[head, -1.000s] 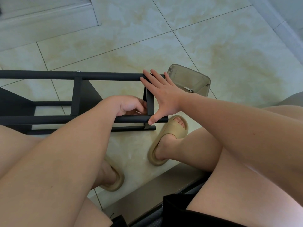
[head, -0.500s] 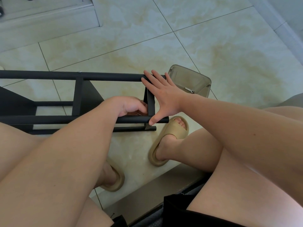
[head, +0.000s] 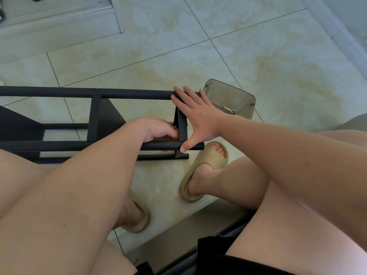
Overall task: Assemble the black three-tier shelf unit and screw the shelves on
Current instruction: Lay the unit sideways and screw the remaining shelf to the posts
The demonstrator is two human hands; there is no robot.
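Observation:
The black shelf unit [head: 129, 95] lies on its side on the tiled floor, its tubes running left to right. My right hand [head: 198, 118] is spread flat over its right end, fingers on the far tube and thumb on the near tube [head: 59, 145]. My left hand [head: 155, 130] reaches inside the frame, its fingers curled against the end shelf panel [head: 182, 126]. It pinches a small metal piece that is mostly hidden. A second shelf panel [head: 111, 114] stands further left.
A smoky clear plastic container [head: 238, 96] sits on the floor just beyond the shelf's right end, with a small metal part [head: 229, 109] inside. My feet in tan slippers [head: 206, 165] rest below the frame. A raised step [head: 59, 22] runs along the far left.

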